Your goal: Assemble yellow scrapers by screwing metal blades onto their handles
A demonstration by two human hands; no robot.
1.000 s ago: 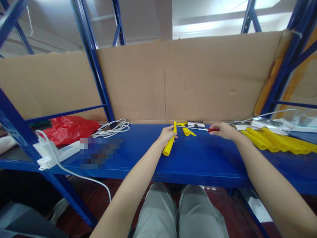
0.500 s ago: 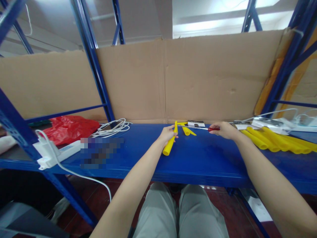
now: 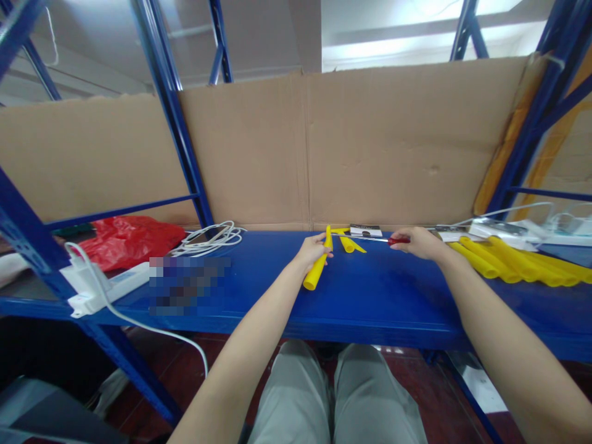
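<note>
A yellow tube slants up and away over the blue shelf, and my left hand is closed round its upper part. My right hand is closed on the red handle of a tool. The tool's thin metal shaft points left, with its tip close to the upper end of the tube; whether they touch is too small to tell. Behind, between my hands, lie another yellow tube piece and a small black and white box.
Several yellow tubes lie side by side at the right. On the left are a red plastic bag, coiled white cable and a white power strip. Cardboard stands along the back between blue posts.
</note>
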